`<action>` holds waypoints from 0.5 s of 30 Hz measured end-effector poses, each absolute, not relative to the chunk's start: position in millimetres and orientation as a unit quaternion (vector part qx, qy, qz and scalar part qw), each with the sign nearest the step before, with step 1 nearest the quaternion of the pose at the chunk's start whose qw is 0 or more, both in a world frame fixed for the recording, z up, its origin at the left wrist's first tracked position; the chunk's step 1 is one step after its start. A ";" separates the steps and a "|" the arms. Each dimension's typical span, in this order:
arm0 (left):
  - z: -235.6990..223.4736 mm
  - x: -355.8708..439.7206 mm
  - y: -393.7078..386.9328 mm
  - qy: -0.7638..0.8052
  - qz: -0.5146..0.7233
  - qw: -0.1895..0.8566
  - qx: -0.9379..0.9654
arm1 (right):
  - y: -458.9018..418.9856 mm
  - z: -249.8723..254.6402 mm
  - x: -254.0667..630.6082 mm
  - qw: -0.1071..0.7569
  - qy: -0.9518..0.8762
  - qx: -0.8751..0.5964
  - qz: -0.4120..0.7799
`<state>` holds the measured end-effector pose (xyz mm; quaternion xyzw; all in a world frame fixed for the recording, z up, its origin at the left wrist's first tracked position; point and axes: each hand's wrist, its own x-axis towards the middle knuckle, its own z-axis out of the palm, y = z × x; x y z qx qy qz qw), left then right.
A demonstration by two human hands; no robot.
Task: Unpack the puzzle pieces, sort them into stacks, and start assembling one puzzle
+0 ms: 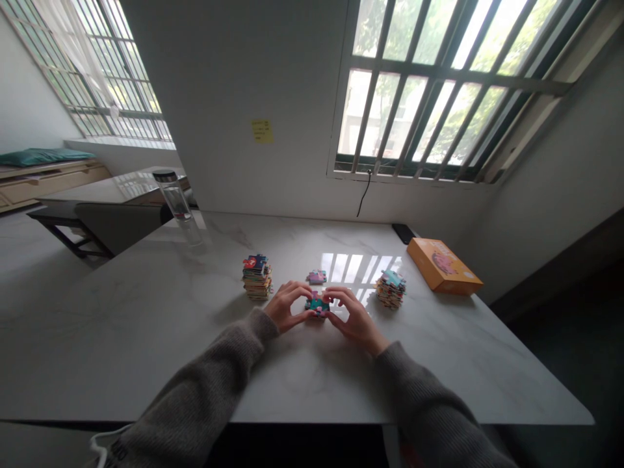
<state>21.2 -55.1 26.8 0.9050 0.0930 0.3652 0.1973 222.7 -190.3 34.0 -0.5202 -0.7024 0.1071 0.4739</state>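
Between my hands, on the white marbled table, lie jigsaw puzzle pieces (pixel 318 305) in teal, pink and purple, perhaps a small stack. My left hand (pixel 288 305) grips their left side with thumb and fingers curled. From the right, my right hand (pixel 355 318) pinches the opposite side the same way. Just beyond them rests a pink and teal puzzle piece (pixel 317 277). A tall stack of puzzle pieces (pixel 257 279) with a dark blue and red one on top stands left of my left hand. Another stack (pixel 390 289), topped in light teal, stands to the right.
An orange box (pixel 442 266) lies at the table's right edge, with a black phone (pixel 402 233) behind it. A clear bottle with a dark lid (pixel 173 195) stands at the far left edge. The wall and barred window (pixel 409 84) bound the back.
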 end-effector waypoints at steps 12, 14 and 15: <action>15.5 24.7 -51.6 0.125 0.321 0.206 0.916 | -207.7 53.5 287.7 0.480 -0.559 -0.646 -0.202; 12.4 25.0 -50.2 0.126 0.303 0.197 0.924 | -213.8 52.3 312.4 0.476 -0.481 -0.696 -0.241; 11.3 25.2 -49.7 0.126 0.296 0.196 0.926 | -216.3 51.0 322.3 0.470 -0.454 -0.716 -0.245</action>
